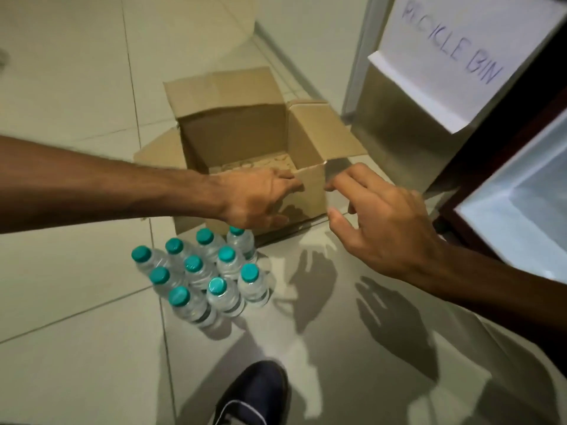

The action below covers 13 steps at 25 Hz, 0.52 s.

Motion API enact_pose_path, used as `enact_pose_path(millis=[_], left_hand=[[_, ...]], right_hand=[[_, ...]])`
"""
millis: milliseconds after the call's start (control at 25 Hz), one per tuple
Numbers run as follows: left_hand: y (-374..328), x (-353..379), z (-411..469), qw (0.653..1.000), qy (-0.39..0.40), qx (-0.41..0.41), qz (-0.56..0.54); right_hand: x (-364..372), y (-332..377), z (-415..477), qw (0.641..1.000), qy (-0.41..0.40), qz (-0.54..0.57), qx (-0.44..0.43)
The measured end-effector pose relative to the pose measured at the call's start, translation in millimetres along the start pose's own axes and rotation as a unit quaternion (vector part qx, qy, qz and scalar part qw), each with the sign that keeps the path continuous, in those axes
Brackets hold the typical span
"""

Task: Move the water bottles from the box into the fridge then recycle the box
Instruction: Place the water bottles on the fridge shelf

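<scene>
An open cardboard box stands on the tiled floor with its flaps spread and no bottles visible inside. My left hand grips the box's near wall, fingers over the rim. My right hand hovers just right of the box's near corner, fingers apart and holding nothing. Several clear water bottles with teal caps stand grouped on the floor in front of the box. The open fridge shows its white interior at the right edge.
A metal bin with a paper sign reading RECYCLE BIN stands right of the box, against the wall. A dark shoe is on the floor at the bottom. Bare tiles lie to the left.
</scene>
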<state>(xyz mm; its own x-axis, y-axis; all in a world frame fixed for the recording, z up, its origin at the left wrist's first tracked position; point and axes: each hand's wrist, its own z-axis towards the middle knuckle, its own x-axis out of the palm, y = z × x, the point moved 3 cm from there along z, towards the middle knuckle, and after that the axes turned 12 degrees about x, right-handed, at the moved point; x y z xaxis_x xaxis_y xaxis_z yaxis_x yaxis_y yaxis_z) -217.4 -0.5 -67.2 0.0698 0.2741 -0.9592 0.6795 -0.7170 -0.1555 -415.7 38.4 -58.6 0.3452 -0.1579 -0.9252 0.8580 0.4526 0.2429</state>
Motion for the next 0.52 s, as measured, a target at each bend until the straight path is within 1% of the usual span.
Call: enact_pose_path(millis=[120,200,400,520], left_hand=[[22.5,34.9,-18.8,0.996,0.055,-0.056,-0.037],[32.3,49.6,-23.5,0.993,0.069,-0.078,-0.052],[40.6,68.4,-24.0,0.992,0.09,-0.085,-0.033],[42.1,72.8,-20.7,0.991,0.087,-0.096,-0.014]], right_hand=[[19.8,8.0,-7.6,1.0,0.028,0.013,-0.002],[26.4,11.6,-13.0,0.999,0.047,0.018,-0.009],[34.5,15.5,-24.9,0.996,0.08,0.009,-0.038],[35.3,14.6,-28.9,0.995,0.086,0.014,-0.043]])
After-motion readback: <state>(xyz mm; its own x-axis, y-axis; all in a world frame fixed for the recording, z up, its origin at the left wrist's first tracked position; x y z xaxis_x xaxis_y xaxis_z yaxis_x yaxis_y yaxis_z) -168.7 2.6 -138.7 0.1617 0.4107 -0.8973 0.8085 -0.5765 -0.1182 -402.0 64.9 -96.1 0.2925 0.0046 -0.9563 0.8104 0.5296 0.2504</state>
